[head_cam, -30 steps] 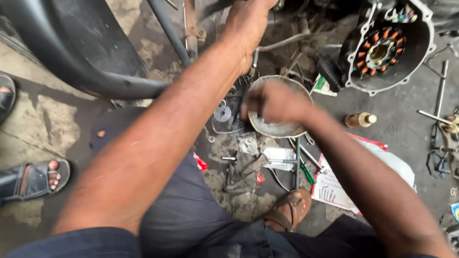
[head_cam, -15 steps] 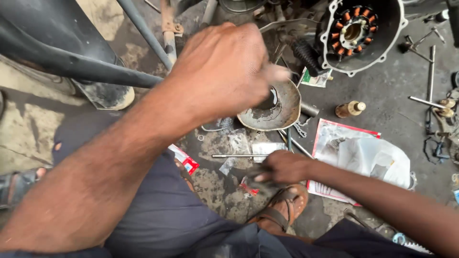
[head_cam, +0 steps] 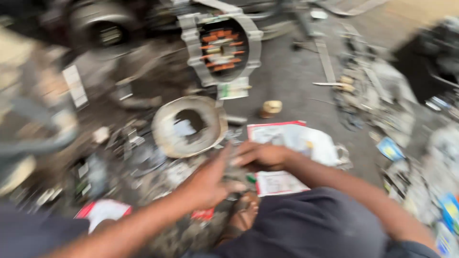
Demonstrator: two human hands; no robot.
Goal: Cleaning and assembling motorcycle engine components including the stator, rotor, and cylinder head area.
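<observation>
Left hand (head_cam: 208,184) has dropped to meet right hand (head_cam: 260,155) just below the drum (head_cam: 189,125), grips blurred, cannot tell, both fiddling among small parts.

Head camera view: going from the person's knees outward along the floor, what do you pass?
Sandalled foot → the two hands, left and right → round metal cover → motor housing with orange coils.

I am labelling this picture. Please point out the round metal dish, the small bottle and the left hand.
round metal dish (head_cam: 165,143): head view, left rim.
small bottle (head_cam: 271,108): head view, body.
left hand (head_cam: 208,184): head view, back of hand.
</observation>
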